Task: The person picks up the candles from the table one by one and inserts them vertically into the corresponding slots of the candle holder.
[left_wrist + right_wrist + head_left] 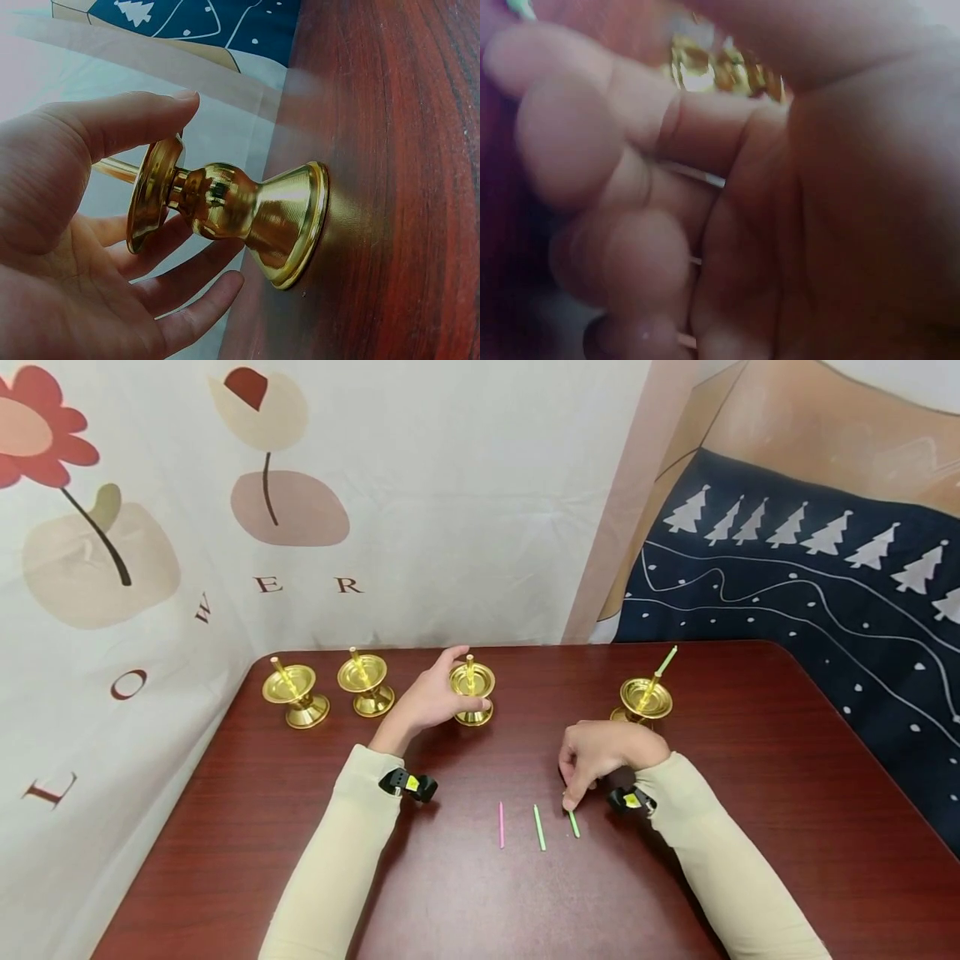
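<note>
My left hand [433, 697] holds a brass candle holder [474, 717] near the back edge of the table, thumb in front of its dish and fingers behind. In the left wrist view this holder [225, 202] stands with its flared base on the wood. My right hand [606, 750] is low over the table, its thumb and forefinger pinching the far end of a thin green candle [574, 825]. A second green candle [540, 828] and a pink candle [502, 825] lie to its left. In the right wrist view, curled fingers [570, 142] fill most of the picture.
Two more brass holders [307, 714] [373, 702], without candles, stand at the back left. Behind my right hand, another holder [647, 697] carries an upright, leaning green candle [666, 660]. A pale printed curtain [450, 527] hangs behind the dark red table [750, 710].
</note>
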A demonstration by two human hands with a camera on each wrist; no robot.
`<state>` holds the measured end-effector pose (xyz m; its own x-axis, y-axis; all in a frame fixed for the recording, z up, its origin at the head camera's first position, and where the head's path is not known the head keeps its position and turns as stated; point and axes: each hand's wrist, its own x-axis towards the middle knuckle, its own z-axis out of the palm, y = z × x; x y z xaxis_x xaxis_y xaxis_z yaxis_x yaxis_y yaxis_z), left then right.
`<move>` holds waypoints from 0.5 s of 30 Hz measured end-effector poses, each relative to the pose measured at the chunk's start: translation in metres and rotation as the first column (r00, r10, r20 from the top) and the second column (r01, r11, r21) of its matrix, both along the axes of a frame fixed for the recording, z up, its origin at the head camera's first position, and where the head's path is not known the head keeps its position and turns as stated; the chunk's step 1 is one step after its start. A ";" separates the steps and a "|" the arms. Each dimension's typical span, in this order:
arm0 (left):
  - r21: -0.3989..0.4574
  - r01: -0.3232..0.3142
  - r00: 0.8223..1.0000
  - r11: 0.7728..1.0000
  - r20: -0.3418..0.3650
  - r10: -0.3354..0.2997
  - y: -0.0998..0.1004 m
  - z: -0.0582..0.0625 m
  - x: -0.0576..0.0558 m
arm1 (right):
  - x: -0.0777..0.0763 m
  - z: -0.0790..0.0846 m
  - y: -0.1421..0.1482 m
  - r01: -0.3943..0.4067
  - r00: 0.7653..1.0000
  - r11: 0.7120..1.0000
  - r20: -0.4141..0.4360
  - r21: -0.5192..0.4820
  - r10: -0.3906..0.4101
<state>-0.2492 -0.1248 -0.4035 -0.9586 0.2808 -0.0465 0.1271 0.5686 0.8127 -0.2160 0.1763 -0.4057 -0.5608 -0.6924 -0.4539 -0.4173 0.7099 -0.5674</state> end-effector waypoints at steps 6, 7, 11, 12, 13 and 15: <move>-0.007 -0.006 1.000 1.000 -0.001 0.006 0.000 0.001 0.001 | 0.011 0.002 -0.018 -0.005 0.986 0.994 -0.163 0.106 0.023; -0.008 -0.006 1.000 1.000 0.000 0.006 0.000 0.002 0.001 | 0.011 0.002 -0.018 -0.015 0.984 0.996 -0.174 0.093 0.032; -0.014 -0.004 1.000 1.000 -0.002 0.004 0.000 0.003 0.002 | 0.005 -0.002 -0.015 -0.091 0.978 0.995 -0.193 -0.037 0.082; -0.014 -0.002 1.000 1.000 -0.004 0.002 0.001 0.003 0.002 | 0.002 -0.003 -0.014 -0.106 0.979 0.991 -0.185 -0.080 0.090; -0.015 -0.001 1.000 1.000 -0.005 0.001 0.001 0.003 0.002 | 0.000 -0.005 -0.012 -0.113 0.982 0.986 -0.165 -0.119 0.093; -0.014 0.000 1.000 1.000 -0.007 0.000 0.001 0.003 0.002 | -0.005 -0.007 -0.006 -0.092 0.993 0.978 -0.091 -0.187 0.076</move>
<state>-0.2471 -0.1241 -0.4008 -0.9589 0.2804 -0.0437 0.1329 0.5799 0.8038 -0.2210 0.1701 -0.4125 -0.5268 -0.8082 -0.2632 -0.5225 0.5522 -0.6497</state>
